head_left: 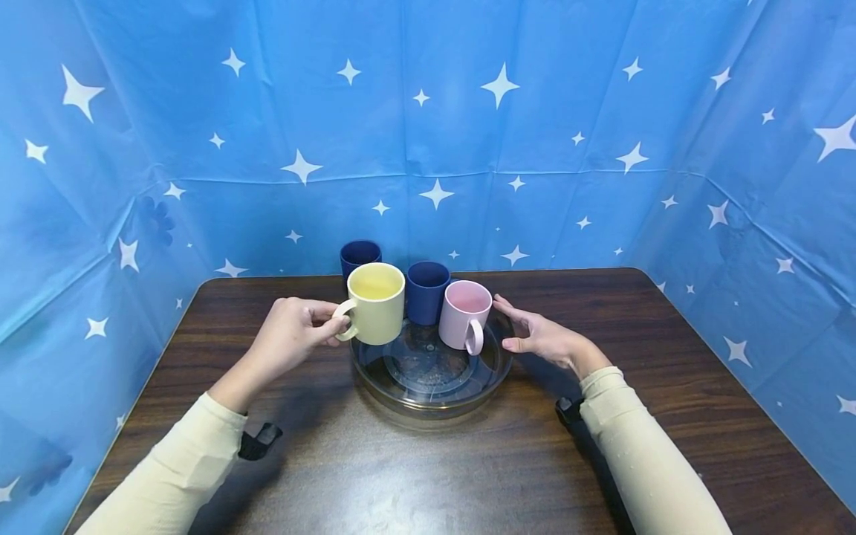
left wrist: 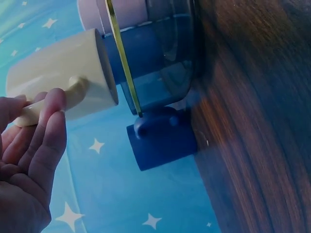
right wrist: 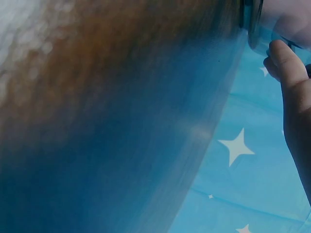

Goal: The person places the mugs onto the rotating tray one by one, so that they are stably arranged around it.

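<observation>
My left hand (head_left: 287,338) pinches the handle of a pale yellow mug (head_left: 380,318) between thumb and fingers. In the left wrist view the mug (left wrist: 58,73) is held off the table, near the rim of a clear glass bowl (head_left: 431,405). Inside the bowl stand a pink mug (head_left: 458,325), its handle toward me, and a dark blue mug (head_left: 423,301). My right hand (head_left: 548,338) is at the bowl's right side with fingers spread and fairly straight; whether they touch the glass I cannot tell. In the right wrist view only part of that hand (right wrist: 296,92) shows.
A second dark blue mug (head_left: 359,253) stands on the table behind the yellow one, partly hidden by it. The dark wood table (head_left: 401,475) ends at a blue star-patterned curtain (head_left: 428,134), which also hangs along both sides.
</observation>
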`<state>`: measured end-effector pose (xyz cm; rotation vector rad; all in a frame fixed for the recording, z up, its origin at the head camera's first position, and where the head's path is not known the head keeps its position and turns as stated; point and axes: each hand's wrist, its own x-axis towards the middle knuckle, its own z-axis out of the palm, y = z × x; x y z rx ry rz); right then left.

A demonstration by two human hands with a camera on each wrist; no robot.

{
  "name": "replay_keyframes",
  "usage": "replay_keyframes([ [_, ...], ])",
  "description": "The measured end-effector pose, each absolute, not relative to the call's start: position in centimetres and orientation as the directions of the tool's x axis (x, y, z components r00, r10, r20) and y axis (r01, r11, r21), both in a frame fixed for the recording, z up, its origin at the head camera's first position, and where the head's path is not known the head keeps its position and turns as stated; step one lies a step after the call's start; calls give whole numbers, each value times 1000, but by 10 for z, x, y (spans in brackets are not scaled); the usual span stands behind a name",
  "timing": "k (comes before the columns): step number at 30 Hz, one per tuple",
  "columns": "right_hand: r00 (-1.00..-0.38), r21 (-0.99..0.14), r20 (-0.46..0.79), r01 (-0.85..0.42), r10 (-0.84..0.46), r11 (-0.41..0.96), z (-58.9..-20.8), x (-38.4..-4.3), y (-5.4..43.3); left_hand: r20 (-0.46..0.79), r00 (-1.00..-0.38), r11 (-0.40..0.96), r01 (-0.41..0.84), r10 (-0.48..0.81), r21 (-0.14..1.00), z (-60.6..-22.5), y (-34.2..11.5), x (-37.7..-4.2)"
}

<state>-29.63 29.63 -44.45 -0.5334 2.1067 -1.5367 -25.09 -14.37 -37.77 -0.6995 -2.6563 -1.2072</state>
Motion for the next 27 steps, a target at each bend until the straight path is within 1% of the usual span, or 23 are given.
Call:
replay_keyframes([
  [9,-810,-957,-143,-32,-569,287,-443,-296,296,298,-880,573,468,369,673,-381,-141,-249],
  [19,-805,-958,-101,-80,-585,275,-444,-295,297,297,-862,539,492,410,684,-386,-135,-248],
  [27,-811,-951,-110,-81,-574,298,-444,-295,298,316,-843,544,526,435,654,-390,-128,-249],
])
